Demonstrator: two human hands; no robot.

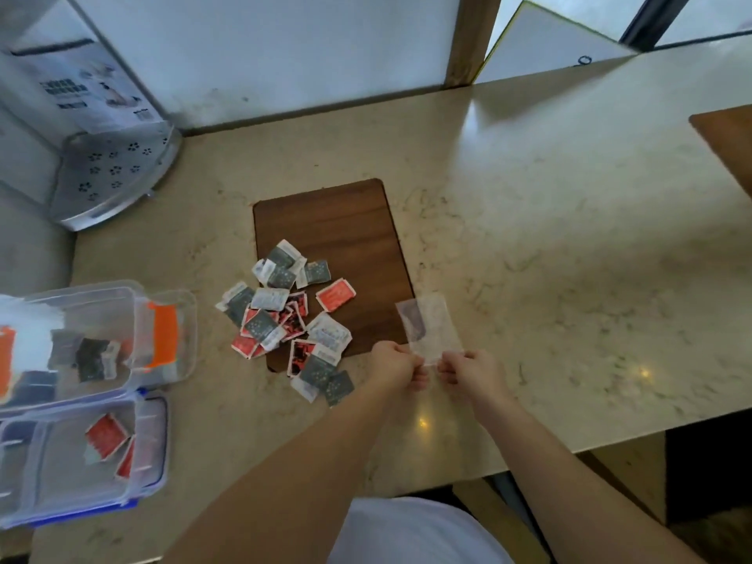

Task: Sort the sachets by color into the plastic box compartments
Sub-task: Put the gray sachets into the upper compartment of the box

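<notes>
Surface: a pale marbled desk (569,221) against a white wall, with a brown wooden mat (325,221) set into its middle.

Item 1, nearest: my two hands, side by side at the near edge of the mat. My left hand (396,366) and my right hand (466,370) each pinched the near short edge of a clear plastic pouch (431,327), fingers pressed together on it. The pouch stood up and away from me, long axis running near to far, and looked empty or nearly so.

Item 2, to my left and close: a plastic box (150,462) with blue clips, lying open, red sachets in one compartment. Just beyond it, a second clear box (179,331) with orange clips, holding dark grey sachets.

Item 3, further out: the loose pile of sachets (289,315), red, dark grey and white mixed, overlapping, spread from the mat's near left part onto the desk. It lay left of and slightly beyond both hands; the left hand was the nearer, with the closest grey sachets just beside its wrist.

Item 4, far left corner: a white appliance (110,173) with a perforated tray.

Judgement: sorting barely begun; the pouch would need setting aside before the left hand reaches for the pile.
</notes>
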